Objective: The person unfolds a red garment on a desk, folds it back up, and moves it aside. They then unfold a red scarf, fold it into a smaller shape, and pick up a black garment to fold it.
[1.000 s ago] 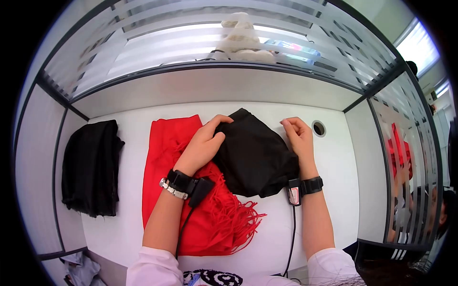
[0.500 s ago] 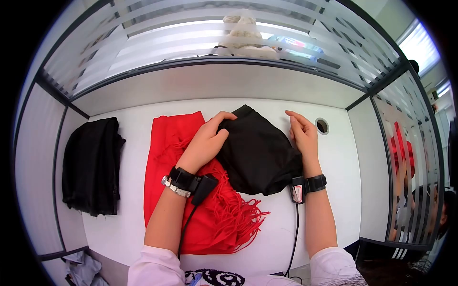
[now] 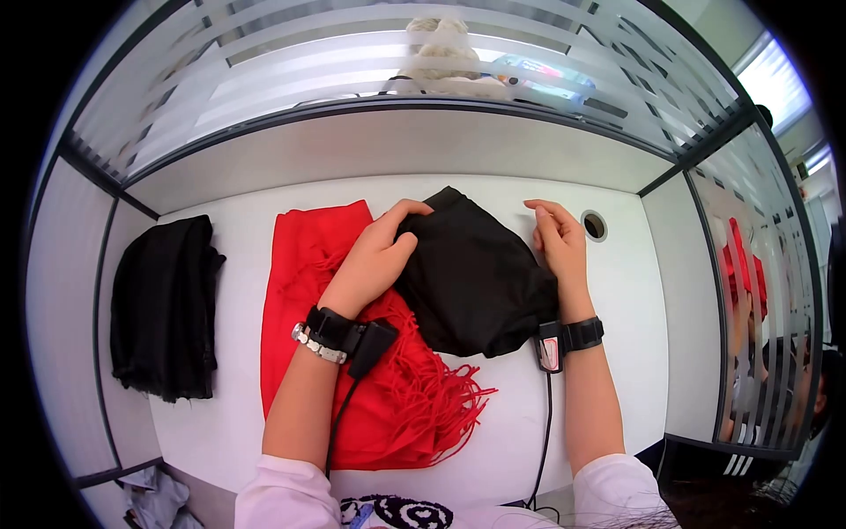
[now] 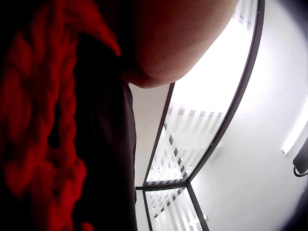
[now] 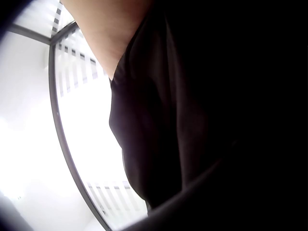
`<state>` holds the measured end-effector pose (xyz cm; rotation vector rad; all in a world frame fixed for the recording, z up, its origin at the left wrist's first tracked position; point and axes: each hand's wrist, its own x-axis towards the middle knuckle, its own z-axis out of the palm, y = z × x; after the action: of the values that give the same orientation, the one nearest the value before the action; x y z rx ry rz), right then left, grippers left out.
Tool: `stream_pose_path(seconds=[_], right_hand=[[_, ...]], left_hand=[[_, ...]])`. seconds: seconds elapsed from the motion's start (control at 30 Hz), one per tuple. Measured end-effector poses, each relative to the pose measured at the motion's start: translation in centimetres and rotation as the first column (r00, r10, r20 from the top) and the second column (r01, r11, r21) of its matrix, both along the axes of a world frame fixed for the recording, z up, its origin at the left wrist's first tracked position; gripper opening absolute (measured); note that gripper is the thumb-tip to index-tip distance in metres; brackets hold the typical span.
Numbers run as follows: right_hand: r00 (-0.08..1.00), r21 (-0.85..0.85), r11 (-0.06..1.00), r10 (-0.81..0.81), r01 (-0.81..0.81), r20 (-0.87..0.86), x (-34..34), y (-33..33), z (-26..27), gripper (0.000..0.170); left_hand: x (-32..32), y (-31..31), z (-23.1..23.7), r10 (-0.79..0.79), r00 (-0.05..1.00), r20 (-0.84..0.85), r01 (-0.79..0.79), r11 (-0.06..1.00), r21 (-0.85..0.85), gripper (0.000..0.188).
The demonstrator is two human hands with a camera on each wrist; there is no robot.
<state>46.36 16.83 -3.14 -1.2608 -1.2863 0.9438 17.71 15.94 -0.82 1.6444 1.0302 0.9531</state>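
Note:
A smooth black folded cloth [image 3: 476,273] lies in the middle of the white table, overlapping a red fringed scarf [image 3: 300,256]. My left hand [image 3: 374,251] rests along the cloth's upper left edge, fingertips on the fabric and thumb beside them. On the other side, my right hand [image 3: 561,247] stands next to the cloth's right edge, its fingers loosely bent with nothing between them. In the left wrist view, red fringe [image 4: 43,125] hangs close to the lens with the black fabric behind it. Dark fabric [image 5: 149,120] fills much of the right wrist view, below part of the hand.
A second black cloth [image 3: 166,309] with a frayed end lies folded at the table's left. Low partition walls [image 3: 397,145] with striped glass enclose the table on three sides. A round cable hole [image 3: 594,226] is at the back right. Cables [image 3: 546,441] run from both wrist cameras.
My right hand has shifted slightly up, and its index finger has straightened somewhat. The left hand and the black cloth stay nearly in place; the head view has tilted a little.

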Motion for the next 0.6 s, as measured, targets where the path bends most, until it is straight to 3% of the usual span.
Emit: stream_pose_path(seconds=[0.17, 0.6], right_hand=[[0.999, -0.027, 0.999, -0.034, 0.034, -0.01, -0.4, -0.3, 0.6, 0.014], [0.998, -0.044, 0.997, 0.058, -0.059, -0.014, 0.3, 0.1, -0.6, 0.011]], left_hand=[[-0.1, -0.2, 0.5, -0.006, 1.0, -0.025, 0.004, 0.997, -0.075, 0.041], [-0.1, -0.1, 0.2, -0.011, 0.999, -0.037, 0.009, 0.999, -0.052, 0.041]])
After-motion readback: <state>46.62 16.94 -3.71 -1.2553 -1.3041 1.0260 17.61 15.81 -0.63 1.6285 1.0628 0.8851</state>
